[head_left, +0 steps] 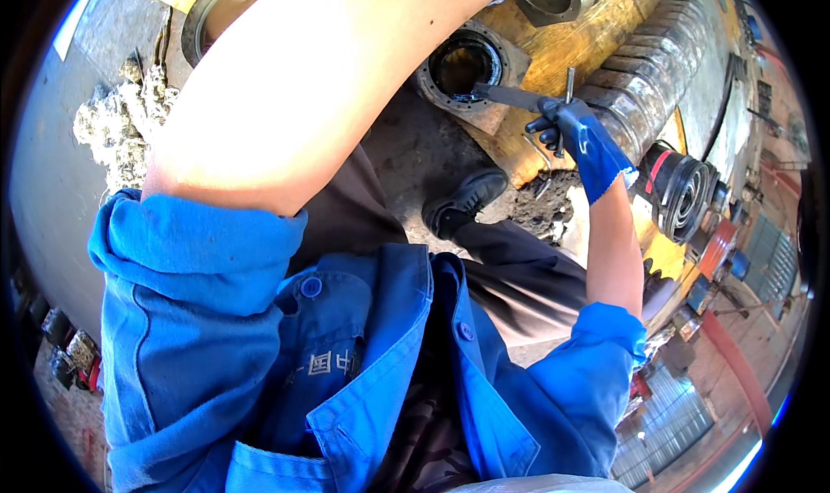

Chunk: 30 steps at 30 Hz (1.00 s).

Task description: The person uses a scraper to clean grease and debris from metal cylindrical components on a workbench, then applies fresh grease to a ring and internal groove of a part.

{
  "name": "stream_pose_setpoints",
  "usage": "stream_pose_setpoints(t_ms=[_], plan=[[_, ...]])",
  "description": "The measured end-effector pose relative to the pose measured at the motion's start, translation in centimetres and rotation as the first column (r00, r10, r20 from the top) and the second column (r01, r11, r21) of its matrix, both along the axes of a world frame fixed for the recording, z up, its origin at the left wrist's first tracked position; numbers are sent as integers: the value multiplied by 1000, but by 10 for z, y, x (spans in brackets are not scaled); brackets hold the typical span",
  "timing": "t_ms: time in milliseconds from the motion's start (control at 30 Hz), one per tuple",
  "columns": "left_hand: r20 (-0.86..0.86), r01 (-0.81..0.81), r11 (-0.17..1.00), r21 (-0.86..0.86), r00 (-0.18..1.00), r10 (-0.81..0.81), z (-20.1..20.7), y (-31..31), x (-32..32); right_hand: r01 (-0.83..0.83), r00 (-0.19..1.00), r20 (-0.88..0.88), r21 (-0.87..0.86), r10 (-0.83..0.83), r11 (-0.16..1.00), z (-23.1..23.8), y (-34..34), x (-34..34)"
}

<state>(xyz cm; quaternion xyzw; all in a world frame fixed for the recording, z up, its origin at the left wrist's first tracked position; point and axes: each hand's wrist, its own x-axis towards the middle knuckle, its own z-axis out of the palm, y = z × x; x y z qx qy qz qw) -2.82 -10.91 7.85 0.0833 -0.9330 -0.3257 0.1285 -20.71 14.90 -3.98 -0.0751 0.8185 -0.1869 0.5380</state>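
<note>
My right hand (566,130), in a dark blue coated glove, is closed around a long flat dark metal bar (514,97). Its far end reaches the rim of a round, greasy bore in a flanged metal housing (497,117). A thin metal rod (570,82) stands up across the gloved fingers; whether it belongs to the bar I cannot tell. My bare left forearm (285,87) stretches across the upper view, and its hand lies beyond the top edge.
Ribbed metal cylinder parts (644,69) lie right of the housing on a yellow surface (553,52). A coiled black part (679,195) stands nearer right. Dark grime (545,208) lies below my right hand. At left are a crumpled pale rag (117,134) and a metal ring (203,26).
</note>
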Motion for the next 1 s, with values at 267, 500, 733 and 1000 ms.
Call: stream_pose_setpoints(t_ms=[267, 500, 733, 1000], plan=[[-3, 16, 1000, -11, 1000, -16, 2, 2, -7, 1, 999, 39, 41, -3, 999, -12, -2, -4], [-5, 33, 999, -30, 999, -34, 3, 3, -12, 35, 995, 90, 56, -40, 998, 1, -13, 16], [-6, 59, 992, -108, 998, -60, 6, 5, -19, 126, 988, 102, -149, -112, 981, -11, -2, 35], [29, 83, 929, -362, 997, -78, 11, 6, -24, 205, 976, 120, -247, -180, 947, -29, 4, 65]])
